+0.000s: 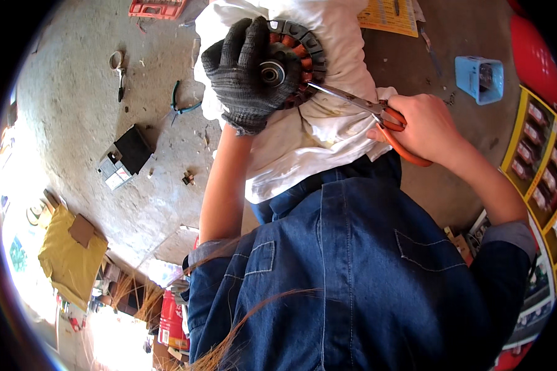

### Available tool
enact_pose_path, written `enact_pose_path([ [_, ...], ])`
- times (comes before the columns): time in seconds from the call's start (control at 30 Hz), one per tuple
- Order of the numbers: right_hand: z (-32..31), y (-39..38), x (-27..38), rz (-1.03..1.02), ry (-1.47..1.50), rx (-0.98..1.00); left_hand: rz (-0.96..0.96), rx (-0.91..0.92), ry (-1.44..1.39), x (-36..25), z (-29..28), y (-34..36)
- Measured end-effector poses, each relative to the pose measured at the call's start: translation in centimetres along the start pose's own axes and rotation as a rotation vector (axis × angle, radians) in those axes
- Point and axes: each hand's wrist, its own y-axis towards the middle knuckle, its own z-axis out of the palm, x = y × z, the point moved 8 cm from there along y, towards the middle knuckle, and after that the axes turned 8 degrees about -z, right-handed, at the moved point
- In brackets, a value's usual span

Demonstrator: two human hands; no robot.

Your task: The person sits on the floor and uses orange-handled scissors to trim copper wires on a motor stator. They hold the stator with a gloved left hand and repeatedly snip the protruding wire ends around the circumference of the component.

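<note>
"Grip first: what was recorded for the right hand (pixel 426 123)?"

"Bare, and closed around the orange-handled long-nose pliers (pixel 366 104). The handles stood apart; whether the slim jaws met at the tip could not be told."

"And the left hand (pixel 244 77)?"

"Covered by a dark knit glove and clasped over the left part of a wound motor stator (pixel 315 49), fingers laid across it. The undersides of the fingertips were hidden. The round hub bearing (pixel 271 74) showed at the hand's inner edge."

"Where did the stator rest?"

"On white cloth (pixel 346 59) draped over the person's lap, directly ahead of the body."

"Which step was in hand?"

"In my judgement, close work with the pliers at the copper windings (pixel 305 63). The tip reached the stator's lower right side and appeared to touch it. What it pinched, if anything, was too small to make out."

"What did the next move call for?"

"As I judged it, a steady left hand and slight, controlled effort at the tip, sparing the neighbouring coils. A slip could have nicked the wire or caught the glove."

"Surroundings?"

"Green-handled pliers (pixel 178 111) lay on the concrete floor (pixel 161 62) to the left; a blue plastic basket (pixel 467 80) stood well apart, to the right."
</note>
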Motion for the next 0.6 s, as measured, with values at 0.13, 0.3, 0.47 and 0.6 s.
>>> enact_pose_path([
  [0.13,-0.04,0.16,0.08,0.001,0.017,0.002,-0.053,0.060,-0.025,0.13,0.12,0.13],
  [0.3,-0.14,0.09,-0.07,0.008,0.006,0.016,-0.030,0.031,0.001,0.07,-0.02,0.01],
  [0.47,0.01,0.03,-0.24,0.015,0.008,0.030,-0.026,0.008,-0.010,0.50,0.26,-0.35],
  [0.6,-0.16,0.02,-0.03,0.011,0.021,0.024,-0.032,0.006,-0.011,0.46,0.15,-0.29],
])
